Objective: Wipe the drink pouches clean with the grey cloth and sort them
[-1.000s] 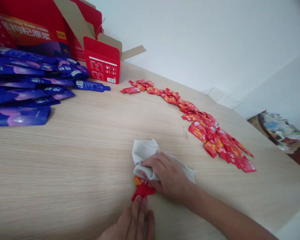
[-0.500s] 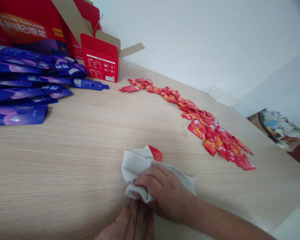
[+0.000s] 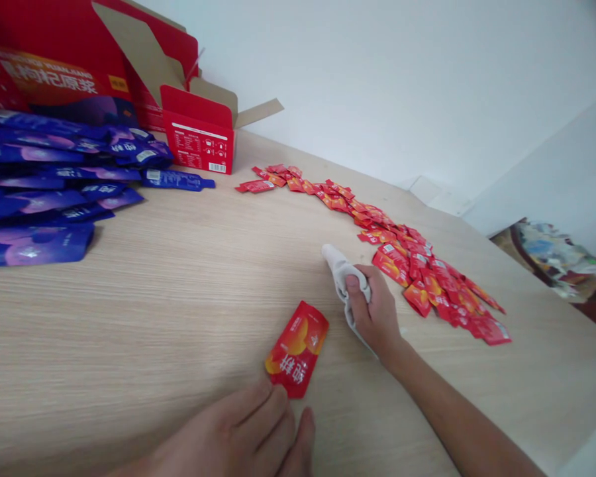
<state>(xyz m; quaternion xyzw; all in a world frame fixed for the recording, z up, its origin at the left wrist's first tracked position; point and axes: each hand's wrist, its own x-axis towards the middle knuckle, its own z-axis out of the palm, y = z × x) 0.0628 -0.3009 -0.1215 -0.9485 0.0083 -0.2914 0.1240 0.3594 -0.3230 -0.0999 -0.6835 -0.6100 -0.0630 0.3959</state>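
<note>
A red sachet [image 3: 298,348] with orange print lies flat on the wooden table [image 3: 179,311] in front of me. My left hand [image 3: 248,437] rests on the table with its fingertips on the sachet's near end, fingers held together. My right hand [image 3: 375,311] is to the right of the sachet, closed around a bunched white cloth [image 3: 342,271], which sticks out above the fist. The cloth no longer covers the sachet.
A long spread of several small red sachets [image 3: 407,258] curves across the table's right side. Purple pouches [image 3: 54,179] are piled at the left. An open red carton [image 3: 198,136] stands behind them. The table's edge runs along the right.
My right hand has lifted the cloth off the sachet and moved right and farther away, bunching it in the fist. The sachet now lies uncovered. My left hand reaches farther forward.
</note>
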